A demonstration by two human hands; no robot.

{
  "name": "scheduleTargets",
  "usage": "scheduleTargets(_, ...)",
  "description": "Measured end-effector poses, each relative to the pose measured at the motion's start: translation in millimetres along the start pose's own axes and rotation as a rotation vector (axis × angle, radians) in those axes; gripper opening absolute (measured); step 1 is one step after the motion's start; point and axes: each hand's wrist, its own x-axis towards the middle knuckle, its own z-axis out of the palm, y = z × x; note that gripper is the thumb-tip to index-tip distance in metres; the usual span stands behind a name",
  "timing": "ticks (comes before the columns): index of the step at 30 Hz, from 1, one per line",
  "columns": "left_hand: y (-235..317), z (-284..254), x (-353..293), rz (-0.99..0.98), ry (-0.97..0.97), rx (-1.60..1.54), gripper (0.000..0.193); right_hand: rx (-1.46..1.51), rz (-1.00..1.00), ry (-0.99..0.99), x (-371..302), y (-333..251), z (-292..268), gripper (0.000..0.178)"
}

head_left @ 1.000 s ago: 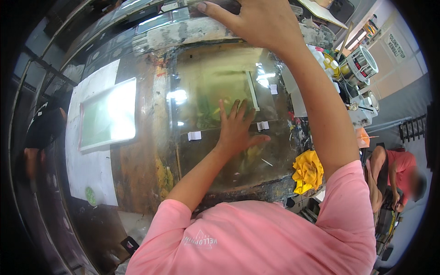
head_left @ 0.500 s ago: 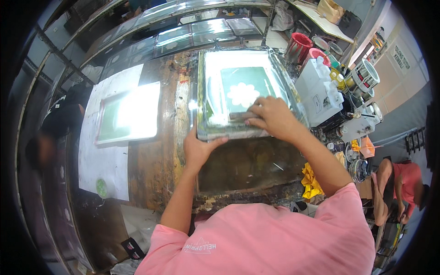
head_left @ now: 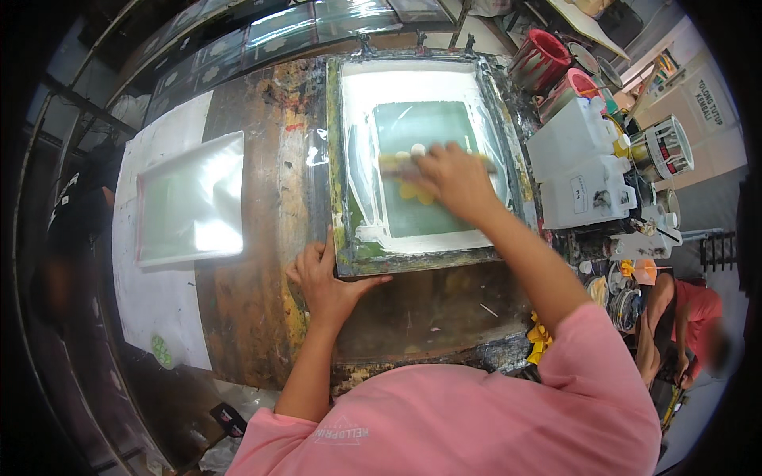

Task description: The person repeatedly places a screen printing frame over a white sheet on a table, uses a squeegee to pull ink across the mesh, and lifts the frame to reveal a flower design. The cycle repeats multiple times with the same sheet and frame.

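Note:
A printing screen (head_left: 413, 265) with a dark, stained frame lies on the workbench. Its mesh has a green panel (head_left: 423, 121) with a flower shape (head_left: 417, 193) in it; the upper petals look white, the lower ones yellow. My right hand (head_left: 459, 184) is wrapped round a flat squeegee (head_left: 397, 166), which lies crosswise over the flower and is smeared by motion. At the frame's near left corner rests my left hand (head_left: 329, 282), fingers spread, thumb along the near edge and index finger up the left side.
Left of the screen, a clear-wrapped sheet (head_left: 190, 198) lies on white paper (head_left: 159, 305) with a small green round item (head_left: 161, 351). To the right crowd white jugs (head_left: 583, 135), a red paint bucket (head_left: 540, 62) and a yellow cloth (head_left: 540, 339). Another person (head_left: 698, 317) crouches at far right.
My right hand and the squeegee have moved away from me, from below the flower to over it. The flower's lower petals now look yellow. My left hand has loosened and spread at the corner.

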Motion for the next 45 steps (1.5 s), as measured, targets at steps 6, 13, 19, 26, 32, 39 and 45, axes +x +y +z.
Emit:
scheduleTargets(6, 0, -2, 0, 0.040, 0.059, -0.030, 0.128, 0.058, -0.007, -0.256, 116, 76, -1, 0.042)
scheduleTargets(13, 0, 0, -2, 0.071, 0.080, -0.140, 0.132, -0.042, -0.009, -0.065, 110, 82, 17, 0.040)
scheduleTargets(19, -1, 2, -4, 0.025, 0.078, -0.178, 0.123, -0.063, -0.019, -0.112, 1, 5, -21, 0.038)
scheduleTargets(26, 8, -2, -2, 0.038, 0.111, -0.200, 0.119, 0.021, 0.025, -0.219, -62, -65, -93, 0.044)
scheduleTargets(32, 58, -32, 28, -0.145, 0.220, -1.041, 0.098, -0.155, -0.049, 0.155, -46, -81, -143, 0.036)
scheduleTargets(39, 45, -39, 45, 0.008, 0.040, -0.251, 0.110, -0.116, -0.074, 0.498, 37, -61, -195, 0.038)
scheduleTargets(45, 39, -13, 2, -0.010, -0.225, 0.246, 0.112, -0.118, -0.052, 0.495, 84, -47, -228, 0.043)
